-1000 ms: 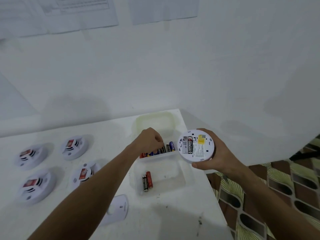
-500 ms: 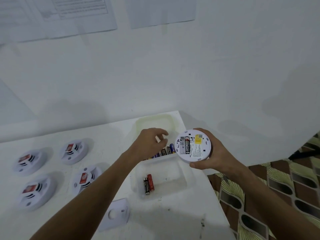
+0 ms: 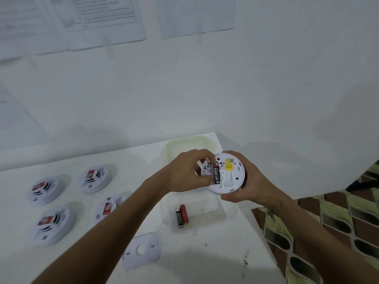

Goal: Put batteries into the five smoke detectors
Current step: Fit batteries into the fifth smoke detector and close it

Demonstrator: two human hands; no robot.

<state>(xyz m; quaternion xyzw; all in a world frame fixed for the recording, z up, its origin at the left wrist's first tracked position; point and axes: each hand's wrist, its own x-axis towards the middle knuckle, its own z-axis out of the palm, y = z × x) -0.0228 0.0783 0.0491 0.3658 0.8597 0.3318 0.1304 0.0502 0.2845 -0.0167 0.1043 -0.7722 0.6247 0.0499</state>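
Observation:
My right hand [image 3: 251, 184] grips a white round smoke detector [image 3: 230, 175] from the right, its back turned up. A black battery [image 3: 216, 174] lies in its compartment beside a yellow label. My left hand [image 3: 188, 174] reaches over the compartment's left side and pinches a silver-ended battery [image 3: 208, 166] next to the black one. Several other detectors with red stickers sit face up at the table's left, among them one at the far left [image 3: 46, 190] and one nearer the middle [image 3: 108, 208].
A clear tray [image 3: 213, 217] below my hands holds a black and a red battery [image 3: 181, 215]. A pale tray [image 3: 186, 143] stands behind my hands. A white mounting plate [image 3: 141, 251] lies near the front. The table's edge [image 3: 258, 232] drops to patterned floor on the right.
My left hand left the battery tray, carrying a battery, and moved right onto the detector's compartment. The right hand brought the detector slightly toward the left hand.

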